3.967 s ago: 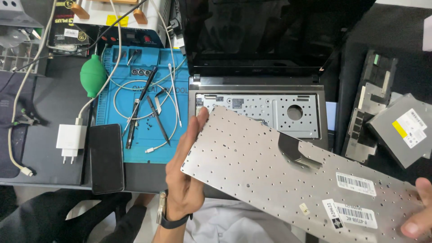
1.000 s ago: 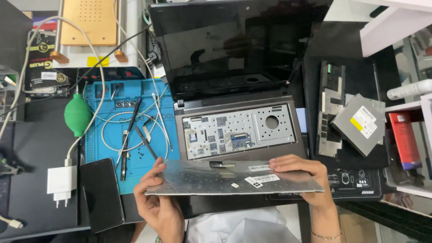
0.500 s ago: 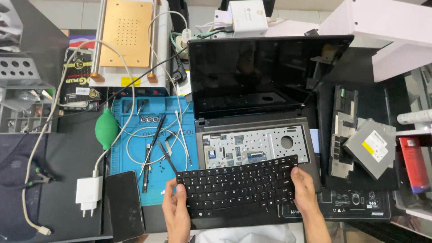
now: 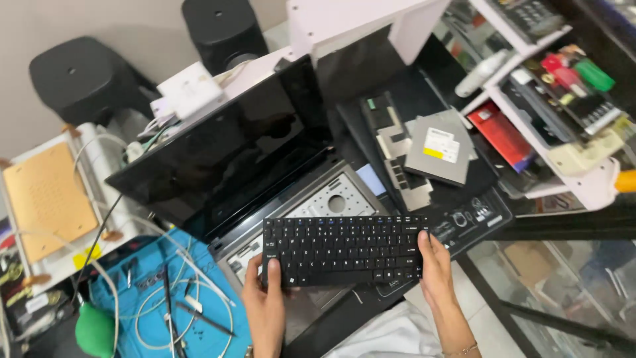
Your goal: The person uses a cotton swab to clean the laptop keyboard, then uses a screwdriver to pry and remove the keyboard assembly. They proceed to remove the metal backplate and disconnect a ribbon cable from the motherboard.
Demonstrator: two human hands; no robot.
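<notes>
Here your left hand (image 4: 266, 311) clamps the near left corner of the black keyboard (image 4: 342, 250), thumb pressed flat on the keys, while your right hand (image 4: 434, 268) closes on the right end, thumb on top and the other fingers hidden underneath. The keyboard sits keys-up, held just above the open laptop base (image 4: 331, 199), whose bare tray shows its metal plate and round hole behind the keyboard's far edge. I cannot tell whether the near edge touches the base or floats free of it.

What could go wrong: the thin board may flex if you squeeze both ends toward each other, and any ribbon tail under it, which is not visible, could be pinched against the tray. The dark laptop screen (image 4: 225, 149) leans close behind, so a sudden lift could knock it.

To your left the blue work mat (image 4: 149, 262) holds coiled white cables (image 4: 159, 301) and slim dark tools (image 4: 167, 305) in its shallow recesses, with a green air blower (image 4: 95, 329) at its edge. To your right the counter carries a grey optical drive (image 4: 438, 147) on loose black panels, and the white shelf (image 4: 583, 185) holds a red box (image 4: 505, 136) and assorted parts
</notes>
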